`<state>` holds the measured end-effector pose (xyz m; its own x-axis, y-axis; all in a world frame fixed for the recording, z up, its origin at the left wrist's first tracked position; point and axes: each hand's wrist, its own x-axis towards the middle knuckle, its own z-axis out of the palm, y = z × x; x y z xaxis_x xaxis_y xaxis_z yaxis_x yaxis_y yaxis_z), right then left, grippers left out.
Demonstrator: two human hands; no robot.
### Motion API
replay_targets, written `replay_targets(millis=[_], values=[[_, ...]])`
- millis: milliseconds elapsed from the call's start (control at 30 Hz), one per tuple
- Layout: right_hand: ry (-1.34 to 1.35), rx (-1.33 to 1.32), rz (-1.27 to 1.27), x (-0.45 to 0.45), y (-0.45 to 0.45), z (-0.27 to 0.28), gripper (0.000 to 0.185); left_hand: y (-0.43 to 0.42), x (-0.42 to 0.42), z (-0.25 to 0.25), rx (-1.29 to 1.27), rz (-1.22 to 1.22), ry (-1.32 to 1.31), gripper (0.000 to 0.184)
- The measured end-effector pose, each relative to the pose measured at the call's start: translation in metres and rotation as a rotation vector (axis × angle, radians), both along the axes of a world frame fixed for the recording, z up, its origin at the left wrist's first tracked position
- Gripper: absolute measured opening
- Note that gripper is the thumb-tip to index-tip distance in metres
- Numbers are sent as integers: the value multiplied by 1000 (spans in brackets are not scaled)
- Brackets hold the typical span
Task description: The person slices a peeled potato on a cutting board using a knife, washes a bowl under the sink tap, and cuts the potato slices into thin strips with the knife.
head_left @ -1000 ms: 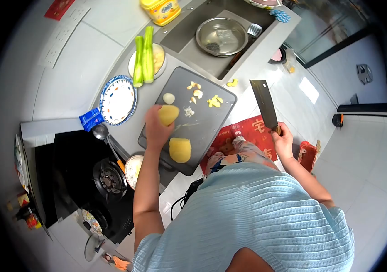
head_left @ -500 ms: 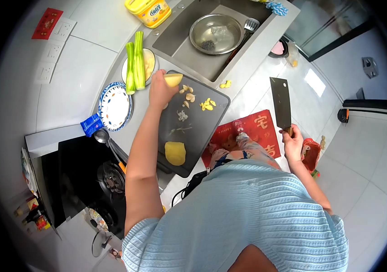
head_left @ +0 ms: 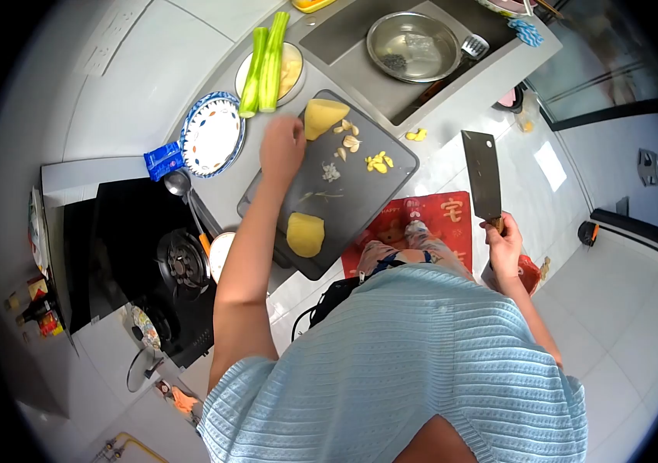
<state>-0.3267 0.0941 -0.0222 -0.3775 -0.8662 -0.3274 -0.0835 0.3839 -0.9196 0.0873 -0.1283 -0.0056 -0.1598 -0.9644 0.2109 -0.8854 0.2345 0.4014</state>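
My right hand (head_left: 503, 245) grips the handle of a cleaver (head_left: 482, 174), its blade upright over the floor, right of the counter. My left hand (head_left: 281, 148) is over the upper left edge of the grey cutting board (head_left: 356, 197), its curled fingers blurred. Just right of it, apart from the fingers, a large piece of peeled potato (head_left: 324, 118) sits on the board. Another potato piece (head_left: 305, 234) lies at the near end. Between them are garlic cloves (head_left: 350, 143), chopped white bits (head_left: 330, 171) and yellow pieces (head_left: 379, 162).
Celery-like green stalks (head_left: 270, 69) lie across a bowl (head_left: 293, 76) behind the board. Left are a patterned plate (head_left: 213, 135), a blue packet (head_left: 163, 160), a ladle (head_left: 178, 184) and a gas burner (head_left: 185, 258). The sink (head_left: 344, 55) holds a metal basin (head_left: 412, 48) with water.
My left hand has let go of the potato piece, which now rests on the board, and has drawn slightly away. My right hand still holds the cleaver. The camera view has shifted.
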Motion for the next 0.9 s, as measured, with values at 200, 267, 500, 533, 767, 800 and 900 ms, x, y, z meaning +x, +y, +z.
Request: replay_targets(millis=[200, 267, 500, 533, 767, 800, 900], values=[[-97, -26, 156, 36, -19, 6, 21, 93, 13, -26, 260, -260, -86, 12], [-94, -22, 176, 43, -22, 5, 21, 101, 6, -33, 205, -260, -59, 12], [-52, -56, 253, 62, -21, 16, 22, 104, 3, -62, 220, -196, -207, 12], [-57, -42, 252, 64, -20, 19, 24, 104, 4, -61, 190, -192, -202, 12], [-44, 3, 247, 69, -13, 19, 26, 124, 68, 9, 208, 183, 118, 9], [-47, 1, 253, 71, -12, 20, 26, 135, 86, 21, 194, 254, 83, 9], [-55, -15, 227, 77, -15, 21, 24, 184, 136, 43, 240, 417, 54, 9]])
